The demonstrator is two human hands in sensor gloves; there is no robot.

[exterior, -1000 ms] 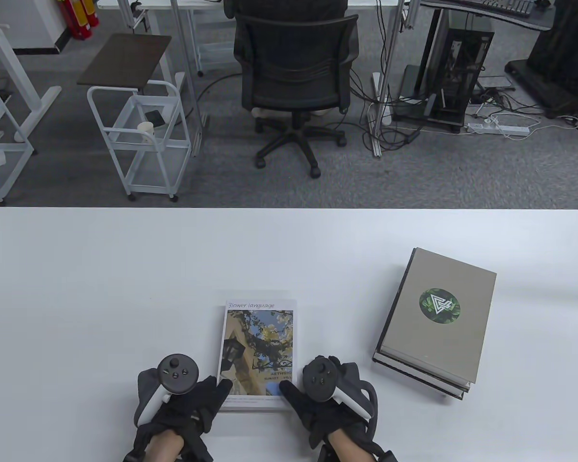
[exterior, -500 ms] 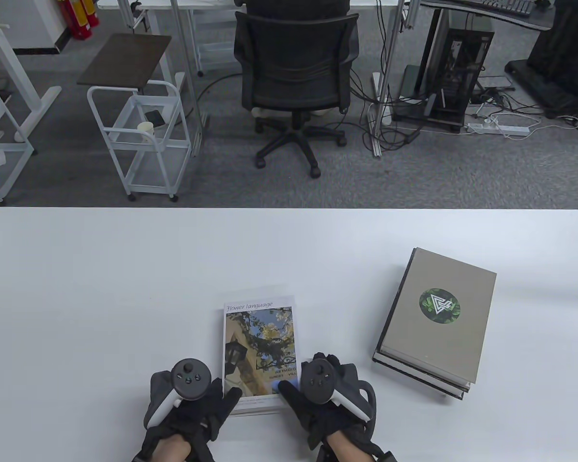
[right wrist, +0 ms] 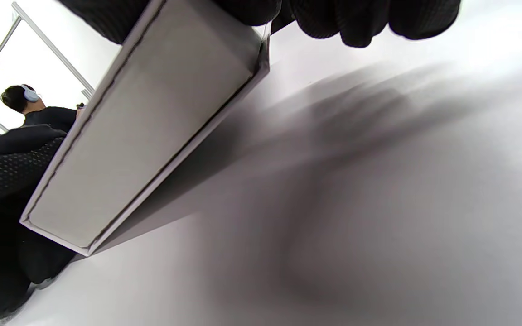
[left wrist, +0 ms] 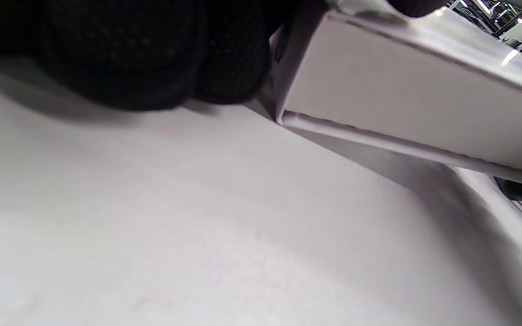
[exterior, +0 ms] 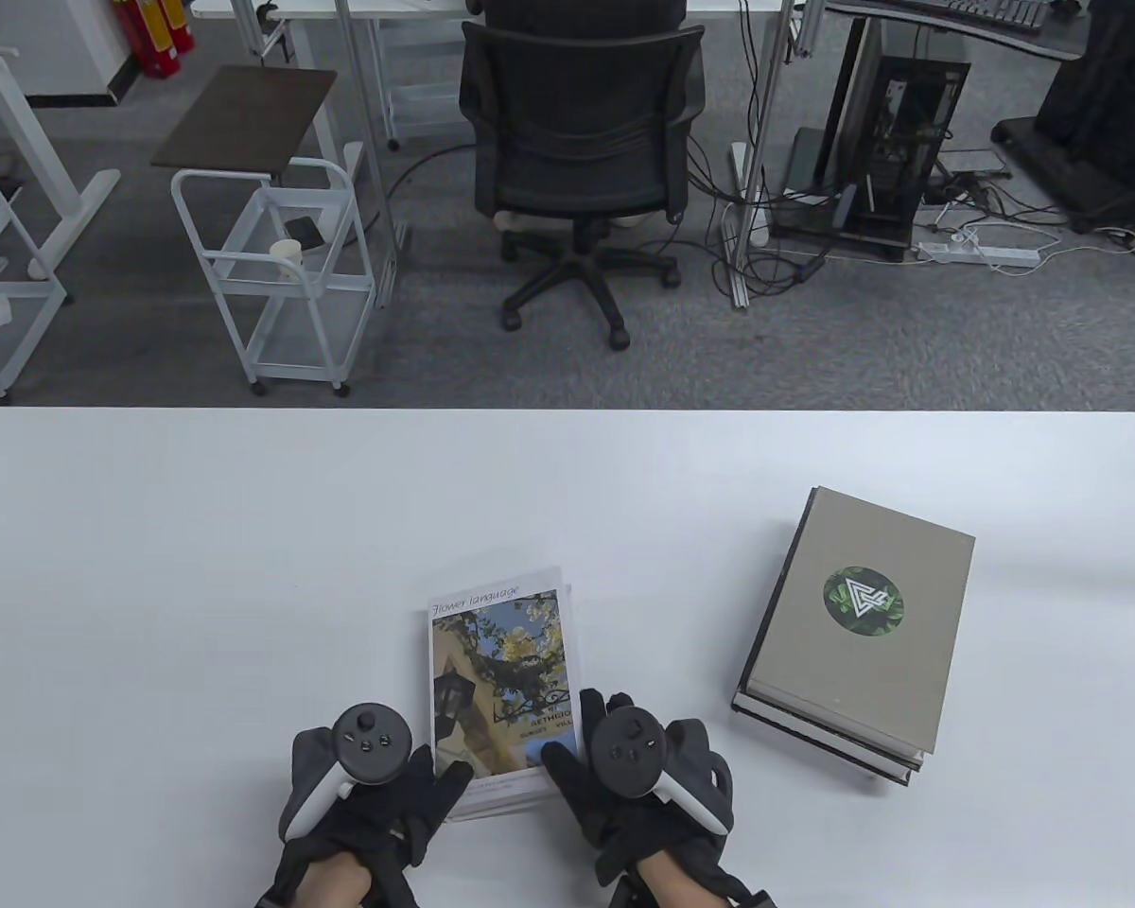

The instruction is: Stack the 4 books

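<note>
The "Flower language" book [exterior: 501, 681] with a photo cover is at the table's front centre. My left hand [exterior: 440, 790] grips its near left corner and my right hand [exterior: 567, 766] grips its near right corner, thumbs on the cover. The book is raised off the table at the near end and casts a shadow below. In the left wrist view its pale page edge [left wrist: 401, 113] hangs over the table beside my fingers [left wrist: 152, 54]. The right wrist view shows its side [right wrist: 138, 136] below my fingers [right wrist: 356, 18]. A grey book with a round green logo [exterior: 861, 605] tops a stack at the right.
The white table [exterior: 246, 530] spans the view, its far edge at mid-frame. Beyond it stand an office chair [exterior: 582, 142] with a seated person, a white cart [exterior: 274, 274] and a computer tower [exterior: 894, 142] on the floor.
Both hands have closed in on the book's near corners and raised it. The book now tilts slightly to the left and its near end is off the table. The grey stack has not moved.
</note>
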